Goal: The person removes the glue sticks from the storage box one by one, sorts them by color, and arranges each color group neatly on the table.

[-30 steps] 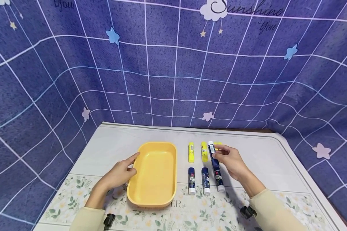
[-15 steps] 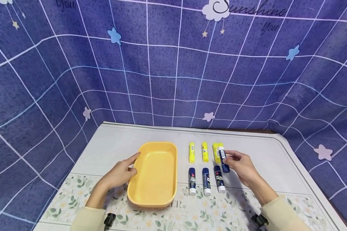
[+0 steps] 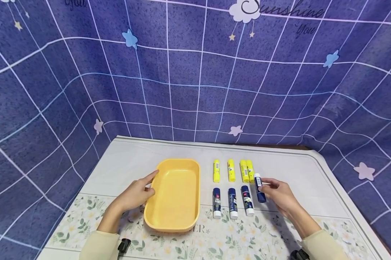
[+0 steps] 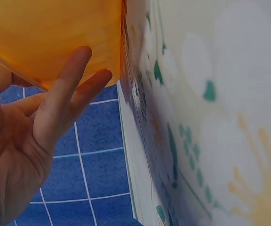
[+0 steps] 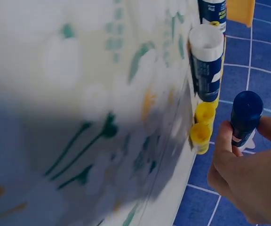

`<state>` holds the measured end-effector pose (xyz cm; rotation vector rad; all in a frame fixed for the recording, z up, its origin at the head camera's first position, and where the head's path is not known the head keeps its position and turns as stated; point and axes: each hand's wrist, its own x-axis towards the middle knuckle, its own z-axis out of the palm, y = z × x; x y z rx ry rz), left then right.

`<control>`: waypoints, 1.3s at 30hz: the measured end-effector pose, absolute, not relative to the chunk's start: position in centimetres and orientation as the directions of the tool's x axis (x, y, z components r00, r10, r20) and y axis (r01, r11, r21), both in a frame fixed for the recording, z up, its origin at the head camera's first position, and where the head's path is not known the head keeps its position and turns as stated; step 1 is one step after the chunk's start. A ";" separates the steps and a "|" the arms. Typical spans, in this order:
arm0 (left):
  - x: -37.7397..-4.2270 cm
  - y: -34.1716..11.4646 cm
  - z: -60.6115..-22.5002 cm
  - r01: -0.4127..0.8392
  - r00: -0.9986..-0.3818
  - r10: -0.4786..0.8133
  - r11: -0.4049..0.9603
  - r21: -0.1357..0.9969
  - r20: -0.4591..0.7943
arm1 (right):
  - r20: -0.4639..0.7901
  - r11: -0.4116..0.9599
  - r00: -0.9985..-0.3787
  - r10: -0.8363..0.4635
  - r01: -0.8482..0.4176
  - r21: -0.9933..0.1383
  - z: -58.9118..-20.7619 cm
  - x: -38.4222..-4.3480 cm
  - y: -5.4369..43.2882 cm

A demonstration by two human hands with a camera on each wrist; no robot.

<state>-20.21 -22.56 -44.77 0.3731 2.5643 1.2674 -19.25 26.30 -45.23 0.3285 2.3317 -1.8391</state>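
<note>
At the left rim of a yellow tray [image 3: 172, 202], my left hand [image 3: 133, 193] holds the edge, with thumb and index finger at the rim. In the left wrist view, other fingers of the left hand [image 4: 36, 122] lie along the tray's outer wall [image 4: 55, 42]. My right hand [image 3: 278, 195] pinches a dark blue glue stick [image 3: 260, 188] with a white end pointing away, just above the table. In the right wrist view, its blue end [image 5: 247, 110] sits between thumb and fingers. Left of it lie three blue glue sticks [image 3: 232, 203] in a row.
Several yellow glue sticks [image 3: 216, 171] lie in a row behind the blue ones, two of them side by side at the right. A white, flower-printed cover [image 3: 195, 249] spans the table. Purple gridded curtain [image 3: 182, 72] closes off the back and sides.
My right hand has carried the blue glue stick rightward and nearer, from over the yellow ones to beside the blue row, uncovering the two rightmost yellow sticks. The left hand keeps its place.
</note>
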 end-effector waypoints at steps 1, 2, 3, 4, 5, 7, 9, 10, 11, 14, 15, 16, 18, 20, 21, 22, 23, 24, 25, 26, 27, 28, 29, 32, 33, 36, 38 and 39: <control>-20.2 -22.6 -44.8 0.116 -0.934 0.338 0.589 0.800 -0.113 | -0.254 0.232 -0.964 0.077 0.265 -0.936 -45.4 -19.2 26.5; -20.2 -22.6 -44.8 0.117 -0.934 0.338 0.590 0.799 -0.112 | -0.254 0.237 -0.964 0.079 0.266 -0.934 -45.5 -19.1 26.6; -20.2 -22.6 -44.7 0.120 -0.934 0.339 0.591 0.798 -0.111 | -0.256 0.248 -0.963 0.083 0.269 -0.931 -45.7 -19.1 26.7; -20.2 -22.6 -44.7 0.121 -0.934 0.340 0.592 0.797 -0.110 | -0.260 0.263 -0.962 0.090 0.274 -0.925 -45.8 -19.0 26.8; -20.2 -22.6 -44.7 0.123 -0.933 0.342 0.591 0.797 -0.109 | -0.265 0.280 -0.960 0.096 0.281 -0.918 -46.0 -19.0 26.9; -20.2 -22.5 -44.7 0.128 -0.933 0.344 0.593 0.795 -0.106 | -0.278 0.299 -0.955 0.105 0.297 -0.907 -46.3 -18.8 27.2; -20.2 -22.5 -44.8 0.130 -0.932 0.347 0.592 0.796 -0.106 | -0.290 0.314 -0.950 0.112 0.311 -0.897 -46.7 -18.7 27.3; -20.2 -22.6 -44.8 0.132 -0.932 0.348 0.592 0.795 -0.105 | -0.296 0.317 -0.948 0.114 0.317 -0.894 -46.8 -18.7 27.4; -20.2 -22.6 -44.8 0.132 -0.932 0.348 0.593 0.794 -0.105 | -0.302 0.322 -0.946 0.116 0.323 -0.890 -47.0 -18.7 27.4; -20.2 -22.6 -44.8 0.129 -0.932 0.346 0.595 0.793 -0.108 | -0.320 0.328 -0.940 0.122 0.342 -0.881 -47.3 -18.6 27.5; -20.2 -22.6 -44.8 0.129 -0.932 0.346 0.596 0.793 -0.109 | -0.327 0.331 -0.937 0.124 0.349 -0.876 -47.3 -18.6 27.4; -20.3 -22.6 -44.8 0.128 -0.932 0.346 0.597 0.792 -0.110 | -0.333 0.334 -0.935 0.125 0.356 -0.873 -47.4 -18.6 27.4; -20.3 -22.6 -44.7 0.126 -0.932 0.345 0.597 0.792 -0.112 | -0.337 0.336 -0.933 0.122 0.359 -0.871 -47.4 -18.6 27.4; -20.2 -22.6 -44.7 0.127 -0.931 0.347 0.597 0.792 -0.112 | -0.335 0.342 -0.935 0.116 0.354 -0.871 -47.5 -18.5 27.4; -20.2 -22.6 -44.7 0.127 -0.931 0.348 0.595 0.793 -0.112 | -0.332 0.345 -0.937 0.112 0.350 -0.871 -47.5 -18.5 27.4; -20.2 -22.6 -44.7 0.126 -0.931 0.348 0.595 0.794 -0.113 | -0.329 0.350 -0.938 0.109 0.346 -0.871 -47.4 -18.5 27.4; -20.2 -22.6 -44.8 0.126 -0.930 0.350 0.593 0.795 -0.114 | -0.330 0.351 -0.938 0.106 0.346 -0.870 -47.4 -18.5 27.4; -20.2 -22.7 -44.8 0.125 -0.930 0.350 0.592 0.796 -0.115 | -0.333 0.352 -0.937 0.103 0.347 -0.869 -47.4 -18.4 27.4; -20.2 -22.7 -44.8 0.125 -0.929 0.352 0.592 0.796 -0.115 | -0.337 0.355 -0.936 0.103 0.351 -0.867 -47.4 -18.4 27.4; -20.2 -22.7 -44.8 0.124 -0.929 0.352 0.592 0.797 -0.117 | -0.341 0.357 -0.935 0.102 0.354 -0.864 -47.3 -18.3 27.4; -20.2 -22.7 -44.8 0.125 -0.929 0.352 0.593 0.795 -0.117 | -0.345 0.358 -0.933 0.101 0.358 -0.862 -47.3 -18.3 27.5; -20.2 -22.7 -44.8 0.126 -0.930 0.350 0.595 0.794 -0.115 | -0.348 0.360 -0.932 0.101 0.360 -0.861 -47.3 -18.2 27.5; -20.2 -22.7 -44.8 0.127 -0.930 0.350 0.595 0.794 -0.113 | -0.349 0.360 -0.932 0.101 0.361 -0.860 -47.2 -18.2 27.5; -20.3 -22.7 -44.8 0.132 -0.932 0.348 0.596 0.792 -0.106 | -0.336 0.376 -0.937 0.096 0.347 -0.860 -47.1 -18.0 27.4; -20.3 -22.7 -44.8 0.133 -0.932 0.347 0.596 0.792 -0.105 | -0.329 0.385 -0.940 0.093 0.339 -0.859 -47.1 -18.0 27.3; -20.3 -22.6 -44.9 0.127 -0.933 0.341 0.602 0.789 -0.111 | -0.306 0.425 -0.948 0.085 0.312 -0.849 -47.2 -17.8 27.2; -20.3 -22.6 -44.9 0.115 -0.935 0.333 0.607 0.787 -0.120 | -0.295 0.455 -0.952 0.086 0.301 -0.838 -47.2 -17.7 27.1; -20.3 -22.5 -44.9 0.111 -0.936 0.329 0.610 0.785 -0.124 | -0.289 0.469 -0.953 0.087 0.296 -0.832 -47.2 -17.7 27.1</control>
